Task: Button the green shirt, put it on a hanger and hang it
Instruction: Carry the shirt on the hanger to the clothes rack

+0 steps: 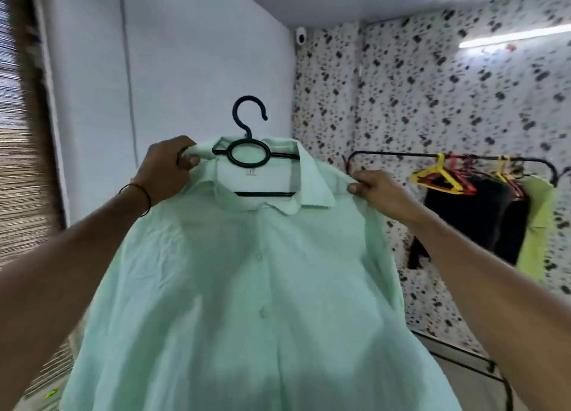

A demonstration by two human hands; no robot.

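Your left hand grips the shirt at its collar, your right hand pinches its shoulder; it sits buttoned on the hanger, held in mid-air.

Both arms raised, left hand fisted, right hand pinching, fingers closed

One green shirt, two buttons visible on it. One black hanger inside it. Two hands. One clothes rack with two garments: one black, one yellow-green. One ceiling camera.
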